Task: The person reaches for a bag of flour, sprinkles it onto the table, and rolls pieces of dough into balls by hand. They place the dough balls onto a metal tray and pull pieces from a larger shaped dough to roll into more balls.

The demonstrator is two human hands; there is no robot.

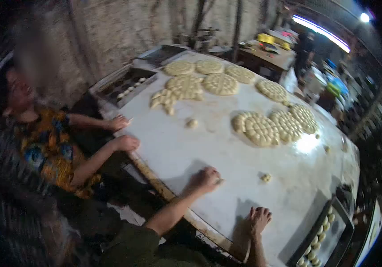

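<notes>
My left hand (206, 179) rests on the pale work table (173, 155), its fingers curled round a small piece of dough (220, 181) that shows at the fingertips. My right hand (260, 219) is lower right on the same surface, fingers bent and apart, with nothing visible in them. Beyond it lies a small lumpy clump of dough (266, 178). A single dough ball (192, 123) sits farther up the table. Dough pieces packed in round clusters (262, 129) lie toward the right and the back, among them a partly broken-up cluster (166, 100).
A dark tray (349, 229) holding several dough balls stands at the lower right. Another tray (106, 82) with dough balls is at the back left. A co-worker (48, 147) stands at the left edge, both hands at the table. Behind, a wooden bench (271, 58) carries yellow items.
</notes>
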